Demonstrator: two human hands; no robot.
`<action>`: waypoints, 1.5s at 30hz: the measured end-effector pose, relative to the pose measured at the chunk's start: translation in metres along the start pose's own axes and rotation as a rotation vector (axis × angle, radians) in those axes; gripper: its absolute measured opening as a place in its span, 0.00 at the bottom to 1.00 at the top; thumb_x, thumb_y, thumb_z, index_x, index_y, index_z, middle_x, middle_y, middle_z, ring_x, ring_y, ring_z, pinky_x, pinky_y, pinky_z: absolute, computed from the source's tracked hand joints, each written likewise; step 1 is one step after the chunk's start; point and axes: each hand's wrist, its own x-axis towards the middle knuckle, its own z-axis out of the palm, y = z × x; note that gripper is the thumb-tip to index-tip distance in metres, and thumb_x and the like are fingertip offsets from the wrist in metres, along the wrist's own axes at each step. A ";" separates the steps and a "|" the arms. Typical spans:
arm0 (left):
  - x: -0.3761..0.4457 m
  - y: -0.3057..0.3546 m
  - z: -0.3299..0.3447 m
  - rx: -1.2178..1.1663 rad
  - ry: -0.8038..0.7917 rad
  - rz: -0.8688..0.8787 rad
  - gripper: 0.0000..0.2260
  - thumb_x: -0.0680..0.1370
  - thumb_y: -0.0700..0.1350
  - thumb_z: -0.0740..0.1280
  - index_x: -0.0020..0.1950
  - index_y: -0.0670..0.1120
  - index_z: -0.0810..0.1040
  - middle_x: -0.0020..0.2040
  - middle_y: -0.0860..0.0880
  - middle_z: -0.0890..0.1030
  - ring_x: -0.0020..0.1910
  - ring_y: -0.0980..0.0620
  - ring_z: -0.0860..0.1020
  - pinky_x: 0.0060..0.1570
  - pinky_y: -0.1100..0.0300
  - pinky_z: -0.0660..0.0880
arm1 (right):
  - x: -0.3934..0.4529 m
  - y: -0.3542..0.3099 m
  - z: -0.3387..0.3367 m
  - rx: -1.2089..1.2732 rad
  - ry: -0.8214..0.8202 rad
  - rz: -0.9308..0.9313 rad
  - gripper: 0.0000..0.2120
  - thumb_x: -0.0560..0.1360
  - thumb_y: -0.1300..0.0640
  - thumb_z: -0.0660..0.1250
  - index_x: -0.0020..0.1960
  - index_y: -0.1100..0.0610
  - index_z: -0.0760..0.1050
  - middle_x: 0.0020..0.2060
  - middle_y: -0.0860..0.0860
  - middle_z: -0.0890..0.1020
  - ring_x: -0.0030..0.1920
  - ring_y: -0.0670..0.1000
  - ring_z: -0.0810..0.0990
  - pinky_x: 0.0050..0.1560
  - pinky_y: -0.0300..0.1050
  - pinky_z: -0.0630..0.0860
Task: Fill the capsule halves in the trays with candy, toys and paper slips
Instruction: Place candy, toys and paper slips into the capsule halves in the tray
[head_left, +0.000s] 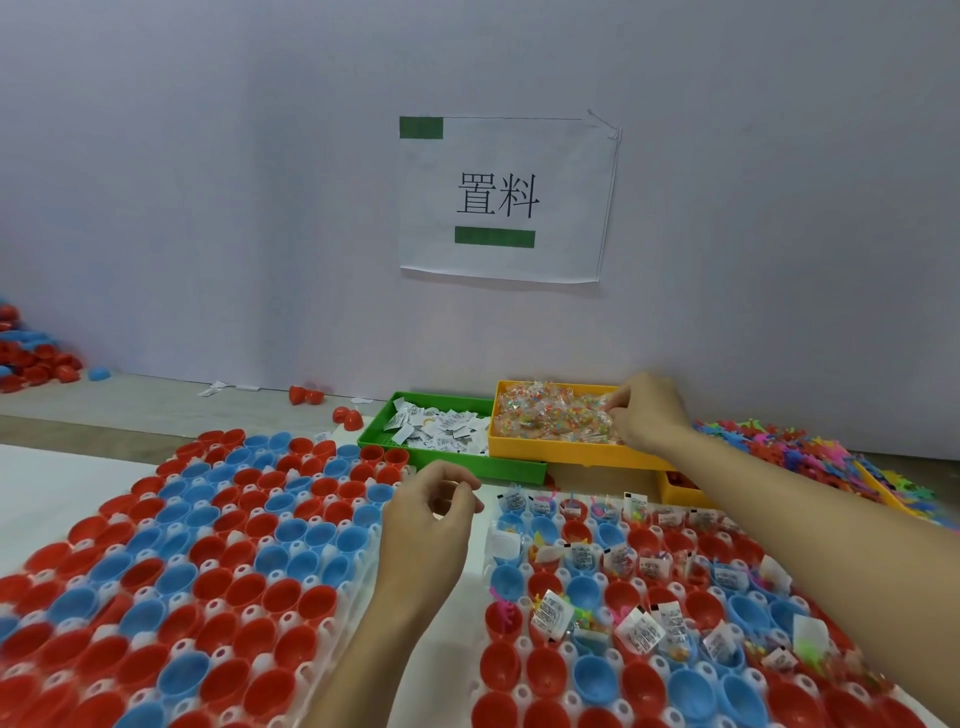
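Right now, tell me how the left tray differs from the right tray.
The left tray holds only empty capsule halves; the right tray has many halves already stuffed with paper slips and toys. The left tray sits under the left hand, the right tray under the right forearm. Both hold red and blue halves in white holders.

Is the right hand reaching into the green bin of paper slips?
No, the right hand is in the yellow bin of wrapped candy, beside the green bin.
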 end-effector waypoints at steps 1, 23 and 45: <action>0.000 0.001 0.000 -0.001 -0.001 0.002 0.10 0.79 0.37 0.64 0.43 0.49 0.80 0.36 0.52 0.82 0.37 0.57 0.79 0.40 0.59 0.78 | -0.001 0.000 -0.002 0.061 0.032 0.002 0.07 0.77 0.64 0.68 0.48 0.58 0.85 0.49 0.55 0.86 0.50 0.54 0.82 0.50 0.47 0.79; -0.004 0.004 0.006 -0.201 -0.114 0.064 0.08 0.73 0.38 0.75 0.50 0.48 0.82 0.37 0.45 0.83 0.36 0.48 0.81 0.32 0.61 0.79 | -0.134 -0.075 -0.032 0.810 -0.439 -0.256 0.14 0.72 0.66 0.75 0.54 0.51 0.82 0.45 0.50 0.88 0.47 0.46 0.86 0.47 0.38 0.82; -0.005 0.006 0.003 -0.251 -0.105 0.102 0.07 0.75 0.32 0.71 0.42 0.43 0.83 0.36 0.44 0.81 0.32 0.50 0.79 0.32 0.62 0.78 | -0.139 -0.080 -0.028 1.030 -0.548 0.030 0.04 0.76 0.65 0.71 0.50 0.63 0.83 0.41 0.59 0.87 0.42 0.53 0.87 0.41 0.36 0.81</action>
